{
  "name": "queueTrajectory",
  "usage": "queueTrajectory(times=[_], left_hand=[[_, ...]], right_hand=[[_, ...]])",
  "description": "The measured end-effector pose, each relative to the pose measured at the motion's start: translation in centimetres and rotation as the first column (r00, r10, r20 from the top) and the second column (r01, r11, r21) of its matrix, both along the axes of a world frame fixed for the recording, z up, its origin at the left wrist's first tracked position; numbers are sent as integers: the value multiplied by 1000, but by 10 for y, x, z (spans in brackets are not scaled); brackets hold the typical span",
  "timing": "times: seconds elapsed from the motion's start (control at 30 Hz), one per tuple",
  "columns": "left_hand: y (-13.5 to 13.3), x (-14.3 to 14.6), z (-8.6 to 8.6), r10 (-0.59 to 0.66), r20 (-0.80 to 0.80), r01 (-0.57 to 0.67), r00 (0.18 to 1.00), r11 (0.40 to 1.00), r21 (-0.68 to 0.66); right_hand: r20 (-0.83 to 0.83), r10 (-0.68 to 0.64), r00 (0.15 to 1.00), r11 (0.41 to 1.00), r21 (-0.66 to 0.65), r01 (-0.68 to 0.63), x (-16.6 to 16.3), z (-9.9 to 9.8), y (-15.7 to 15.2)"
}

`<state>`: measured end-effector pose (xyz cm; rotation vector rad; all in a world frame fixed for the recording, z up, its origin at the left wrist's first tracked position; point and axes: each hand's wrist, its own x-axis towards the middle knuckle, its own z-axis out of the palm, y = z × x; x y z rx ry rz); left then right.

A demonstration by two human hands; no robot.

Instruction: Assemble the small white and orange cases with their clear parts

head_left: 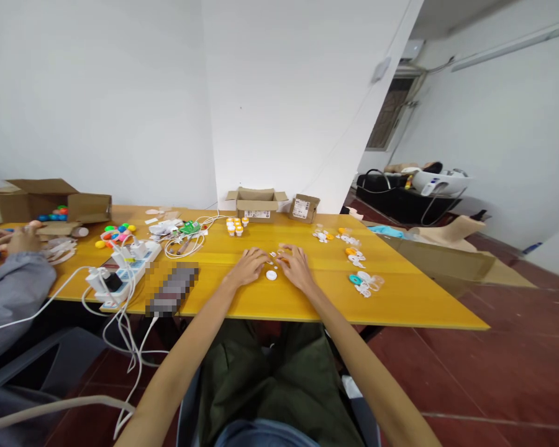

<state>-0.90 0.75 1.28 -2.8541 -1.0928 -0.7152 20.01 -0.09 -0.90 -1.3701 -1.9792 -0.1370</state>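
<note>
My left hand and my right hand rest side by side on the yellow table, fingers bent down onto several tiny white parts between them. The fingertips look pinched on those parts, but the pieces are too small to name. A round white disc lies on the table just in front of both hands, touching neither.
Small orange-and-white caps and cardboard boxes sit behind. Coloured plastic pieces lie at right. A power strip with chargers and cables is at left, beyond it another person's sleeve and hands.
</note>
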Motion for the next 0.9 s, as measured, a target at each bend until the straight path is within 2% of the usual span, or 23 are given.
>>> queueTrajectory(times=[0.23, 0.4, 0.67, 0.9], left_hand=[[4, 2, -2, -2, -30, 1, 1000, 1000, -27], [3, 1, -2, 28, -7, -28, 1000, 999, -19], [8, 1, -7, 188, 25, -188, 982, 982, -10], [10, 0, -8, 208, -25, -209, 978, 977, -37]], right_hand=[[119, 106, 987, 993, 33, -111, 5, -3, -15], [167, 55, 984, 998, 17, -58, 3, -3, -18], [137, 0, 991, 1000, 25, -3, 2, -2, -17], [63, 1, 998, 998, 61, -5, 10, 0, -29]])
